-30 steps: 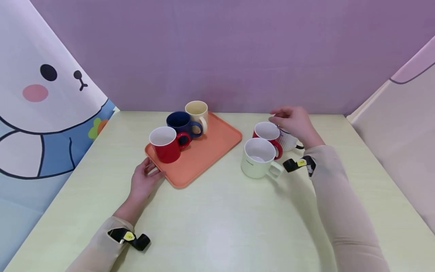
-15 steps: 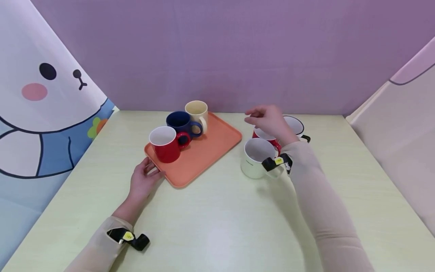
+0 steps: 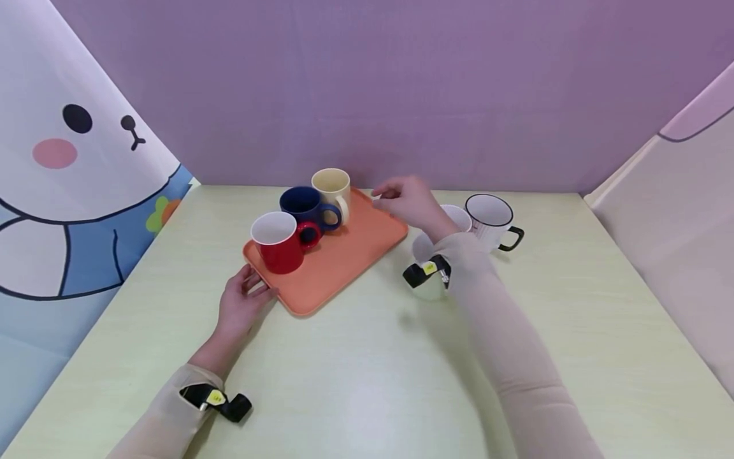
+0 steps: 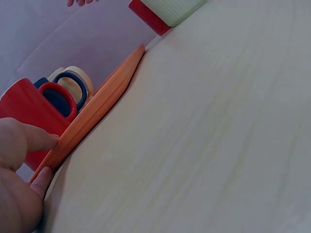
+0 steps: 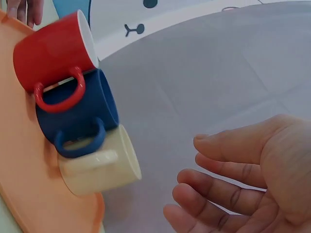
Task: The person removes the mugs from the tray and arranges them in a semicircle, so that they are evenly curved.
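Observation:
My left hand [image 3: 243, 312] pinches the near-left corner of an orange tray [image 3: 350, 268], a thumb on its rim and a finger beneath, as the left wrist view shows. On the tray a red mug [image 3: 281, 252], a dark blue mug [image 3: 301, 205] and a cream mug [image 3: 329, 183] stand upright in a row along the left side, handles to the right. My right hand [image 3: 410, 203] hovers above the tray's far right corner with loosely bent fingers. In the right wrist view its fingers [image 5: 209, 189] hold nothing, a short way from the cream mug.
Right of the tray stand a white mug [image 3: 487, 220] with a black rim and handle, another mug with a white inside [image 3: 459, 218], and a pale green mug [image 3: 427, 292]. My right forearm partly hides the last two. A purple backdrop [image 3: 367, 95] rises behind the table.
My right hand has moved left, from above the black-rimmed mug across the other mugs to the tray's right corner, uncovering the black-rimmed mug. My left hand, the tray and the mugs stay put.

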Available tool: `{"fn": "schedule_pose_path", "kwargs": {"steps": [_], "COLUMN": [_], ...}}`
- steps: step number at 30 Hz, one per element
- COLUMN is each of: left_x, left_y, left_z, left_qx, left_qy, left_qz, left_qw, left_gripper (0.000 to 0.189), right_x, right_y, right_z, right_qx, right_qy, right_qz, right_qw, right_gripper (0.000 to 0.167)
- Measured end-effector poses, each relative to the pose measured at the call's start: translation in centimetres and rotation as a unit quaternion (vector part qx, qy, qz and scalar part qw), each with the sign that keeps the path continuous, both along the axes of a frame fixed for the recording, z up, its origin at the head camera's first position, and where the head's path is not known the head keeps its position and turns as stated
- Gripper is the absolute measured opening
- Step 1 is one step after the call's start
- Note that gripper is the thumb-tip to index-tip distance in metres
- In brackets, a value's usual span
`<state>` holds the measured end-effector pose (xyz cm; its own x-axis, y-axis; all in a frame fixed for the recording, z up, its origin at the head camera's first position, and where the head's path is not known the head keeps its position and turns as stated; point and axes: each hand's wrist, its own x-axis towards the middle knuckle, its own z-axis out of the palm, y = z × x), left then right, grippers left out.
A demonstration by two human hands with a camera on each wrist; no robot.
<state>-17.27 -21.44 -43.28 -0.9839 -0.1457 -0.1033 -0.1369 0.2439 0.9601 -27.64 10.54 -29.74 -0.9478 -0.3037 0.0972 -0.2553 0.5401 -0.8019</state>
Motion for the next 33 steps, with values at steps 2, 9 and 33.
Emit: {"fn": "schedule_pose_path", "kwargs": {"steps": [2,9,33], "left_x": [0.0,0.1,0.1], "left_y": [-0.1,-0.1,-0.1], "left_z": [0.0,0.1,0.2], "left_qx": [0.000,-0.004,0.026], "left_qy": [0.000,-0.003,0.015], "left_qz": [0.000,-0.002,0.007], "left_qw": [1.0000,1.0000,0.9995], "left_gripper": [0.081,0.082,0.079], "right_x": [-0.1,-0.4,-0.9], "right_y": [-0.8,-3.3,-9.1], "right_z": [-0.3,-1.3,-7.4], "right_qx": [0.002,0.012,0.001], "right_qy": [-0.003,0.016,-0.004], "right_qz": [0.010,0.042,0.042], "right_qw": [0.9999,0.9989,0.9991], "right_gripper": [0.025,0.023,0.021]}}
